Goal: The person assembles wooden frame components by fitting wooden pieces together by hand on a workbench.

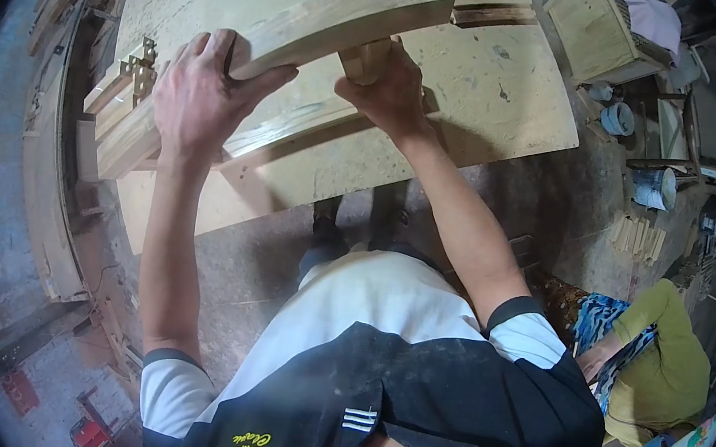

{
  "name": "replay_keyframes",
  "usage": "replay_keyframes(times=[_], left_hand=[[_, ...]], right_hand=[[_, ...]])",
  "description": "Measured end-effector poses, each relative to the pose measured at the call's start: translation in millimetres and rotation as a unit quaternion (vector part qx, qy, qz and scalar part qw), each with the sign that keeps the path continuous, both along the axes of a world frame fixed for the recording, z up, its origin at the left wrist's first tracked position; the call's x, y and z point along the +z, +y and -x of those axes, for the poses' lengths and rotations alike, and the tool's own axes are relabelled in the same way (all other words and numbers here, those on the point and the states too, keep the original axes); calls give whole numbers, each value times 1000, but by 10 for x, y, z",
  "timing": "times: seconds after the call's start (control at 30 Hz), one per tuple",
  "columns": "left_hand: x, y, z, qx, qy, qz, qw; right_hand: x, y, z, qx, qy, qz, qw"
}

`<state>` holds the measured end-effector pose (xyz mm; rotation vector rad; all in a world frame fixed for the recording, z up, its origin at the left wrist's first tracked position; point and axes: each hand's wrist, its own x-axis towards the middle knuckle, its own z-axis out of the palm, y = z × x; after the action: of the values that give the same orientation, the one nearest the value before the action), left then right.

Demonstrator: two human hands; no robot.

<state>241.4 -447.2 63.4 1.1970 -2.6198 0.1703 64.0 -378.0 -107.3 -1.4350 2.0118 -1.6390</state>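
A long wooden beam (347, 21) runs slantwise above the worktable, from lower left to upper right. My left hand (204, 97) grips its left part, fingers over the top and thumb along the near side. My right hand (392, 89) is wrapped round a short wooden piece (363, 62) that meets the beam's underside. Whether the two are joined I cannot tell. Below my hands, another length of wood (298, 131) lies on the pale worktable (517, 91).
Wooden strips (492, 8) are stacked at the table's far right edge. Notched pieces (129, 84) lie at its left. A wooden box (592, 29) and buckets (653, 186) stand to the right. A person in yellow trousers (662, 368) is close by at lower right.
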Motion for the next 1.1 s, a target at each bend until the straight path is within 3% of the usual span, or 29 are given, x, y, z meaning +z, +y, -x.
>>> replay_keyframes(times=[0.17, 0.27, 0.5, 0.6, 0.7, 0.8, 0.93, 1.0, 1.07, 1.1], left_hand=[[-76, -75, -54, -59, 37, 36, 997], [-15, -62, -174, -39, 12, -17, 999], [-74, 10, -42, -52, 28, 23, 998], [-85, -50, -98, -47, 34, -21, 998], [-128, -122, -126, -52, -2, -18, 999], [-216, -84, -174, -48, 8, 61, 997], [-190, -102, -270, -51, 21, 11, 998], [-190, -125, -325, -70, 57, 33, 995], [155, -94, -381, -58, 9, -80, 995], [167, -167, -429, -104, 84, -29, 991]], right_hand=[[39, 66, 8, 11, -15, 18, 1000], [23, 55, -28, -7, -23, 23, 999], [-3, 17, -66, 0, 27, -18, 999], [-72, 14, -70, 9, 29, 58, 998], [-29, 38, -113, -29, 32, 30, 999], [-81, 10, -77, -7, 36, 39, 999], [-123, 41, -150, 26, -24, 60, 998], [17, 75, -263, 42, -116, 53, 991], [-44, 27, -236, 13, 36, 45, 998], [-48, 1, -248, 7, 42, 46, 998]])
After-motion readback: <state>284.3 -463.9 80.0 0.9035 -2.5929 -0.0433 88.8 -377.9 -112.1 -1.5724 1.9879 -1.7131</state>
